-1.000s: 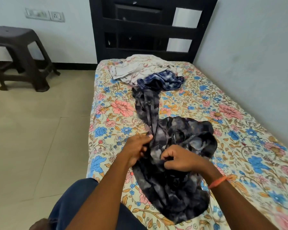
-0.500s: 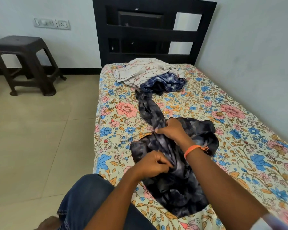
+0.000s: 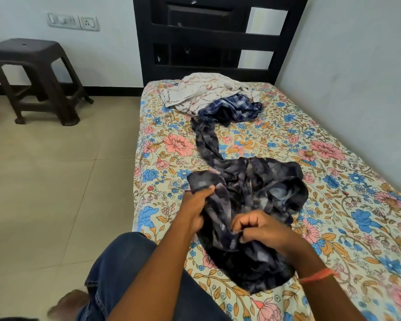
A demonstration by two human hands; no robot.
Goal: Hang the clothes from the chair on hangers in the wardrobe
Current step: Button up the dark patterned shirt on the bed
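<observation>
Both hands, left hand point(image 3: 196, 205) and right hand point(image 3: 259, 230), apparently grip dark garment point(image 3: 252, 200).

Soft mottled cloth garment point(image 3: 248, 181), floral cotton-like bedsheet point(image 3: 333, 172), matt plastic stool point(image 3: 35, 75).

Dark plastic stool point(image 3: 33, 72) on tiled floor point(image 3: 56, 181); switch panel point(image 3: 73, 21) above.
</observation>
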